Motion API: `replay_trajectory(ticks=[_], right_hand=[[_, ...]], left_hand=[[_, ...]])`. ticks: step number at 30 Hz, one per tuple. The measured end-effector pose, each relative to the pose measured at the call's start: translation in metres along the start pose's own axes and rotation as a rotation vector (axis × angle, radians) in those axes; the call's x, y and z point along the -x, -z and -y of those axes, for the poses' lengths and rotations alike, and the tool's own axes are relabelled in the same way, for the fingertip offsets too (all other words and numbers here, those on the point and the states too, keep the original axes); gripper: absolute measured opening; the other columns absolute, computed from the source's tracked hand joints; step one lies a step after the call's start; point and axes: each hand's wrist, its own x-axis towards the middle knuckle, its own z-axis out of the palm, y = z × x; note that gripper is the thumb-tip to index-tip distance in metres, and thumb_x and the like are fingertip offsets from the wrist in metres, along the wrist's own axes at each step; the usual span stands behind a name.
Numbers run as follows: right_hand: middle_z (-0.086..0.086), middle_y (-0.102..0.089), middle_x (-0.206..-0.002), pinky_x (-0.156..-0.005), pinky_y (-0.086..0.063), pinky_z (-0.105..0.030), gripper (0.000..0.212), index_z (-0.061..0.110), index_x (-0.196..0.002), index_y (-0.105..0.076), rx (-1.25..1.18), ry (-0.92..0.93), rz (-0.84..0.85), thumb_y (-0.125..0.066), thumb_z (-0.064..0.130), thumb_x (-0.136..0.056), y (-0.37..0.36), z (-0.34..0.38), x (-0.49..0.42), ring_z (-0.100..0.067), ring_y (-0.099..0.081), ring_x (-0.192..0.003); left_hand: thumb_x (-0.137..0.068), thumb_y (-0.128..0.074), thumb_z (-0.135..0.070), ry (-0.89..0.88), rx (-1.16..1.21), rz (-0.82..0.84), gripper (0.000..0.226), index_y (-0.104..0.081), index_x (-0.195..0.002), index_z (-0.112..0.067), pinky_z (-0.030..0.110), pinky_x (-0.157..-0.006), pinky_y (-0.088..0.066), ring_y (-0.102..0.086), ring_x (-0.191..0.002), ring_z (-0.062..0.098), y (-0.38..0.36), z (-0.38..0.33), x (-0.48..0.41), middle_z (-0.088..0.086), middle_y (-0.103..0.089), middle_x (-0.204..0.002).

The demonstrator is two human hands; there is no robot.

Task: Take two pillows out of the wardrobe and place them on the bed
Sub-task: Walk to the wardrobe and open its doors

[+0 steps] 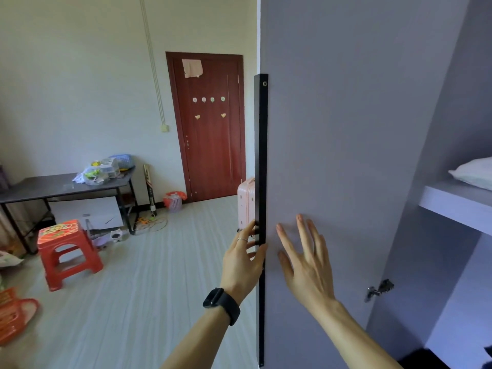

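Note:
The grey wardrobe door (346, 129) stands swung open in front of me, its inner face toward me. My left hand (243, 258), with a ring and a black watch on the wrist, grips the long black handle (261, 161) on the door's edge. My right hand (306, 259) is open, fingers spread, flat against the door's inner face. Inside the wardrobe at the far right, a white pillow (474, 173) lies on a grey shelf (452, 202); only its corner shows. The bed is out of view.
A pink suitcase (246, 202) stands just behind the wardrobe door. A red plastic stool (66, 251) and a dark desk (61, 187) with bags are at the left. A brown room door (210, 129) is at the back. Orange slippers (13, 318) lie at the lower left.

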Motion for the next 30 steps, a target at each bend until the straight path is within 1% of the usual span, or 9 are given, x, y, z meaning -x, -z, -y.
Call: replay_trajectory(ticks=[5,7,10,12,15,18,21,24,30], right_hand=[[-0.006,-0.022,-0.166,-0.111,-0.039,-0.056,0.063,0.03,-0.155,-0.035,-0.083,-0.019,0.029,-0.059,0.023,-0.097,0.028,-0.011,0.016,-0.031,-0.025,-0.151],[-0.004,-0.027,-0.165,-0.113,-0.038,-0.052,0.06,0.029,-0.154,-0.037,-0.109,-0.081,0.009,-0.057,0.026,-0.098,0.049,-0.016,0.035,-0.027,-0.026,-0.151],[-0.002,-0.037,-0.16,-0.112,-0.041,-0.044,0.055,0.026,-0.149,-0.047,-0.133,-0.175,-0.02,-0.059,0.026,-0.096,0.086,-0.029,0.083,-0.026,-0.033,-0.148],[-0.001,-0.04,-0.157,-0.109,-0.044,-0.043,0.052,0.024,-0.146,-0.052,-0.128,-0.262,-0.007,-0.06,0.026,-0.095,0.11,-0.036,0.123,-0.025,-0.037,-0.145],[0.0,-0.043,-0.155,-0.11,-0.043,-0.041,0.046,0.022,-0.141,-0.057,-0.08,-0.401,0.009,-0.057,0.029,-0.096,0.144,-0.048,0.189,-0.026,-0.04,-0.143],[0.005,-0.039,-0.157,-0.112,-0.038,-0.029,0.043,0.026,-0.139,-0.058,-0.002,-0.543,0.018,-0.051,0.036,-0.098,0.183,-0.06,0.246,-0.022,-0.037,-0.145],[0.006,-0.038,-0.158,-0.11,-0.041,-0.035,0.042,0.027,-0.139,-0.058,0.118,-0.644,-0.013,-0.05,0.034,-0.098,0.224,-0.076,0.281,-0.017,-0.035,-0.146],[-0.002,-0.042,-0.156,-0.112,-0.04,-0.041,0.041,0.021,-0.137,-0.061,0.292,-0.68,-0.072,-0.052,0.031,-0.099,0.264,-0.096,0.298,-0.024,-0.035,-0.146],[-0.013,-0.042,-0.155,-0.112,-0.039,-0.052,0.039,0.019,-0.135,-0.063,0.62,-0.653,-0.253,-0.06,0.021,-0.096,0.335,-0.132,0.278,-0.033,-0.032,-0.147]], left_hand=[[-0.095,-0.066,-0.023,-0.03,-0.006,-0.031,0.055,-0.042,-0.134,-0.053,0.033,-0.099,-0.053,-0.061,-0.111,-0.005,-0.004,0.002,0.015,-0.024,-0.059,-0.128],[-0.094,-0.066,-0.021,-0.097,-0.077,-0.111,0.057,-0.042,-0.14,-0.044,0.024,-0.103,-0.048,-0.056,-0.121,-0.001,-0.009,0.0,0.03,-0.022,-0.05,-0.136],[-0.091,-0.069,-0.017,-0.28,-0.194,-0.225,0.05,-0.051,-0.137,-0.023,0.014,-0.103,-0.04,-0.05,-0.128,0.014,-0.027,-0.003,0.063,-0.005,-0.043,-0.142],[-0.091,-0.066,-0.017,-0.352,-0.17,-0.111,0.042,-0.056,-0.132,-0.019,0.019,-0.1,-0.043,-0.053,-0.124,0.017,-0.052,-0.004,0.093,-0.003,-0.049,-0.136],[-0.092,-0.062,-0.021,-0.315,-0.142,0.204,0.038,-0.057,-0.129,-0.028,0.021,-0.099,-0.044,-0.054,-0.122,0.009,-0.103,-0.005,0.138,-0.014,-0.054,-0.13],[-0.094,-0.06,-0.03,-0.298,-0.115,0.493,0.035,-0.057,-0.129,-0.031,0.028,-0.098,-0.047,-0.054,-0.121,0.007,-0.162,-0.014,0.171,-0.018,-0.057,-0.129],[-0.094,-0.058,-0.04,-0.296,-0.087,0.719,0.037,-0.054,-0.13,-0.037,0.008,-0.092,-0.039,-0.053,-0.12,0.007,-0.216,-0.037,0.19,-0.019,-0.056,-0.128],[-0.094,-0.062,-0.04,-0.282,-0.013,0.837,0.039,-0.054,-0.131,-0.038,-0.001,-0.087,-0.032,-0.053,-0.119,0.003,-0.262,-0.065,0.203,-0.018,-0.056,-0.128],[-0.092,-0.068,-0.031,-0.273,0.242,0.93,0.044,-0.054,-0.133,-0.029,-0.001,-0.093,-0.034,-0.051,-0.122,-0.003,-0.323,-0.124,0.203,-0.015,-0.056,-0.134]])
